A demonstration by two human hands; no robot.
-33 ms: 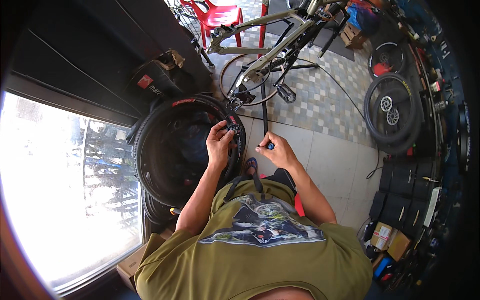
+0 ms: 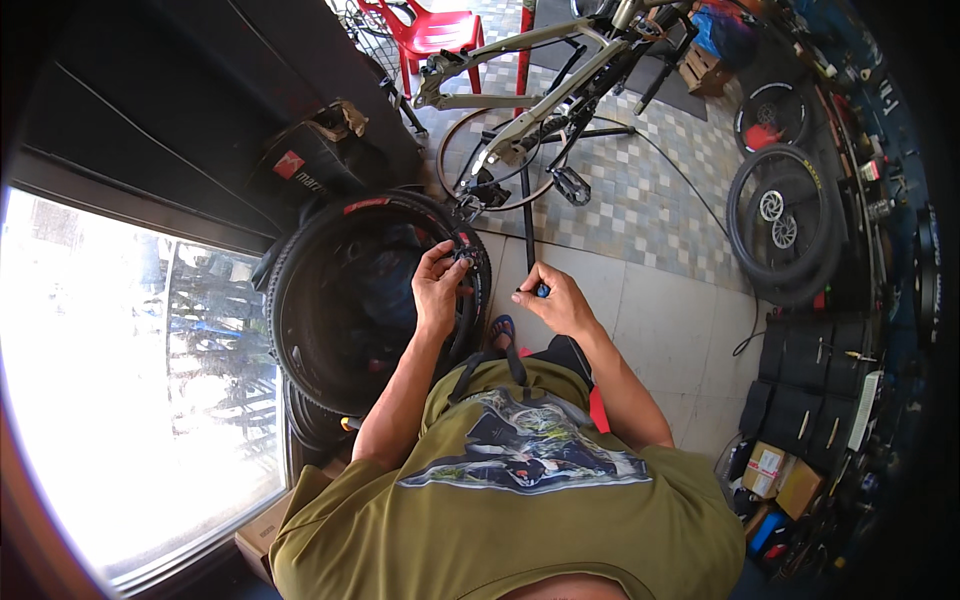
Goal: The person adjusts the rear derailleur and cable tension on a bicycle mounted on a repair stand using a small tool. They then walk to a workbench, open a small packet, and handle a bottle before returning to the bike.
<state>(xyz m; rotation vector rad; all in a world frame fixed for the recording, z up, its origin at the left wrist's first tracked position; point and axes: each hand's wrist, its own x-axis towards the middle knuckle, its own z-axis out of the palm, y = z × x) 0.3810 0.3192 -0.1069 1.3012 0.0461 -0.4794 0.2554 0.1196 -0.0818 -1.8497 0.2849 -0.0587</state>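
My left hand (image 2: 436, 290) is raised over the right rim of a black bicycle tire (image 2: 285, 300). Its thumb and fingertips pinch a small dark metal part (image 2: 464, 257), too small to identify exactly. To the right, over the pale floor tiles, my right hand (image 2: 562, 302) is closed on a small tool with a blue and black handle (image 2: 542, 290). Most of that tool is hidden inside the fingers, and a dark tip shows by the thumb. The two hands are apart, at about the same height.
Ahead, a beige bicycle frame (image 2: 545, 105) hangs on a stand, with a pedal (image 2: 572, 186) low on it. A red plastic chair (image 2: 440, 35) stands behind. Wheels (image 2: 735, 215) lean at the right, near cardboard boxes (image 2: 766, 470). A bright window (image 2: 130, 380) fills the left side.
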